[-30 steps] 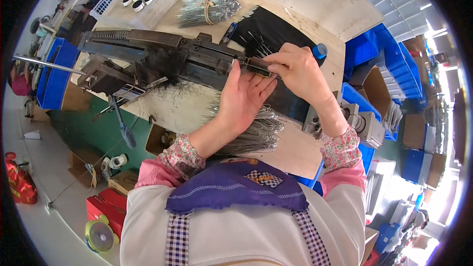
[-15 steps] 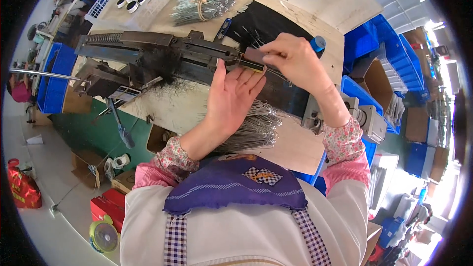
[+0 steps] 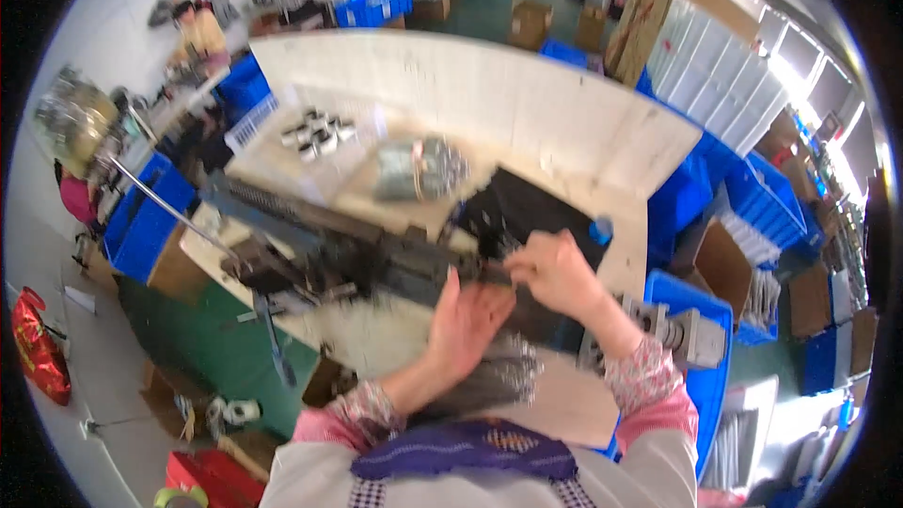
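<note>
My left hand [image 3: 463,327] lies palm up against the near side of a long dark metal machine [image 3: 409,254], fingers stretched out and thumb raised. Closed in a pinch, my right hand [image 3: 557,275] is at the machine's right end, close to the left fingertips. A small brownish piece [image 3: 495,273] shows beside the right fingertips. Blur hides whether they grip it or something thinner. Under my left wrist lies a bundle of thin metal wires [image 3: 494,381]. Black bristle-like fibres [image 3: 343,263] cling around the machine's middle.
Behind the machine stand a clear tray [image 3: 353,155] of black-and-white cylinders and a tied wire bundle [image 3: 421,169]. A black sheet [image 3: 503,202] and a blue cap [image 3: 601,230] lie to the right. A pale board [image 3: 470,66] edges the bench; blue crates [image 3: 762,193] stand beyond. A metal rod [image 3: 169,205] juts left.
My head has tilted up, so the bench sits lower in the picture and more of the room shows. Both hands stay at the same part of the machine, the left fingers now closer to the right.
</note>
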Demonstrator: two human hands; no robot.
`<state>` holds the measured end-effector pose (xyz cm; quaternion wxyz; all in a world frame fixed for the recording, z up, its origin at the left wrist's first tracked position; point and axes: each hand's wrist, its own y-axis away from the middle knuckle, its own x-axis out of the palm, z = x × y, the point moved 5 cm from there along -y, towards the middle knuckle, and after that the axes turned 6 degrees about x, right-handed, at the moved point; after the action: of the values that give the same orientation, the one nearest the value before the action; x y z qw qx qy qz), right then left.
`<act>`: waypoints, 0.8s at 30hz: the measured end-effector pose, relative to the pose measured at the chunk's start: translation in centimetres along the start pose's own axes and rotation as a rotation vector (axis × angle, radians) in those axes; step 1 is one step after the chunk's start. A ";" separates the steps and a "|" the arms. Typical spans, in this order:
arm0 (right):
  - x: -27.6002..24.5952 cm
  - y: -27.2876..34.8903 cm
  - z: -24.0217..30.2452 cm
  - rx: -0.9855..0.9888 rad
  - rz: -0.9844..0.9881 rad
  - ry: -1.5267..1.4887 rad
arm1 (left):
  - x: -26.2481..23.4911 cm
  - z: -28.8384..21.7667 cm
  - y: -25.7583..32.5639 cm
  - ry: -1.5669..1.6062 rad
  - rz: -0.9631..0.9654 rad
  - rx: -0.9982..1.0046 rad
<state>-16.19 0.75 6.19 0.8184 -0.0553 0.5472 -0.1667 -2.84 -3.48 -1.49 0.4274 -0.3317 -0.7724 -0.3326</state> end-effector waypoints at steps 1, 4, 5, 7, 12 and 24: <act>-0.2 0.1 0.4 -0.001 0.009 -0.015 | 0.4 -0.2 0.3 -0.017 0.049 0.023; -0.6 0.5 1.6 -0.015 0.006 -0.024 | 1.0 -0.6 1.6 -0.054 0.119 0.063; -0.3 0.7 1.4 0.001 0.025 -0.037 | 0.9 -0.5 1.6 -0.064 0.105 0.052; -0.4 0.7 1.1 0.008 0.009 -0.045 | 1.0 -0.4 1.3 -0.062 0.114 0.049; -0.7 1.2 1.9 0.011 -0.014 -0.068 | 0.4 0.1 1.6 -0.002 0.143 0.025; -2.1 2.4 3.1 0.180 -0.069 -0.121 | 0.6 -0.5 0.9 0.025 0.098 0.073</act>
<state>-13.61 3.39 8.65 0.8454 -0.0105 0.4772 -0.2397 -2.16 -3.20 -0.53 0.4646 -0.3493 -0.7615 -0.2869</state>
